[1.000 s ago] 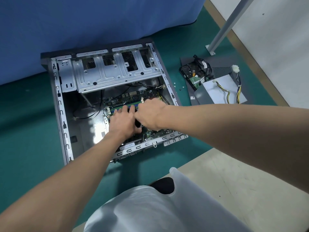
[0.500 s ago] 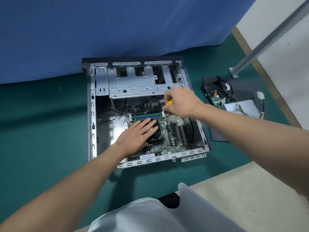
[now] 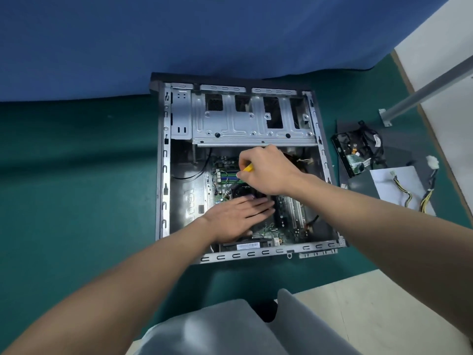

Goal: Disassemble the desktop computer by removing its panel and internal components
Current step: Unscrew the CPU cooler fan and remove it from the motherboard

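Computer case (image 3: 163, 180) lies on its side on the green mat (image 3: 76, 201), open face up.

**Done, as far as visible:**
- The side panel is off. I judge it to be the dark sheet (image 3: 401, 147) on the floor right of the case.
- A drive (image 3: 354, 155) with black cables sits on that sheet, right of the case.
- A grey box (image 3: 394, 187) trailing yellow and black wires lies right of the case, on the person's side. It is likely the power supply.

**Left to do:**
- The circuit board (image 3: 284, 221) is still inside the case, with its fan (image 3: 242, 192) and memory sticks (image 3: 227, 176) fitted.
- The metal drive cage (image 3: 253, 124) is still fixed at the far end of the case.
- Estimate: about half way.

**Hands:**
- The left hand (image 3: 238, 216) is flat, fingers straight and together, resting on the fan near the middle of the case.
- The right hand (image 3: 268, 170) is curled round a yellow-handled tool (image 3: 248, 168), probably a screwdriver. It is held over the memory sticks, just short of the drive cage.

**Not readable:**
- The tool's tip is covered by the fingers, so I cannot tell which screw or clip it meets, if any.
- The fan is mostly under the left hand.
- The right forearm hides part of the case's right side.
- The space under the drive cage is dark. The bays look hollow, but this is unconfirmed.
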